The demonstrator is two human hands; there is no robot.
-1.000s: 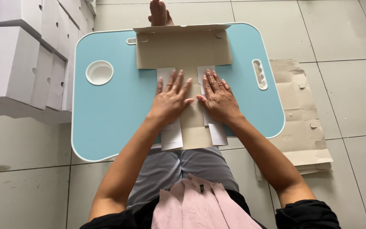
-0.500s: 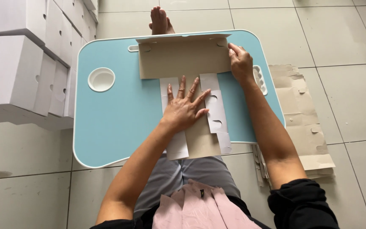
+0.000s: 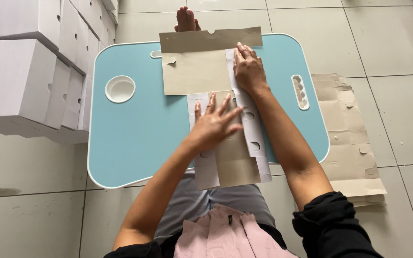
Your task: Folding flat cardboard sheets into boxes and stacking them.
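- The left hand [image 3: 214, 122] lies flat, fingers spread, palm down on the carton blank [image 3: 216, 110]; it grips nothing.
- The right hand [image 3: 248, 69] is also flat and open, fingers together and pointing away from the person, pressing the white side flap [image 3: 251, 131] down where it meets the blank's brown far panel.
- The blank lies unfolded on the blue lap table [image 3: 130, 134], brown middle strip under the left palm, white flaps on either side of that hand; its near end overhangs the table edge toward the person's lap.
- Beyond the right fingertips the blank's far flap stands up slightly, just before a bare foot [image 3: 186, 19] on the tiled floor.
- Left of the left hand, well apart, a round white cup recess [image 3: 120, 89] sits in the table.
- Right of the right hand, a slotted handle hole [image 3: 300, 91] is cut into the table.
- Further right, on the floor, lies a stack of flat brown blanks [image 3: 350, 143].
- Far left of both hands stand white folded boxes [image 3: 24, 67], stacked in rows.
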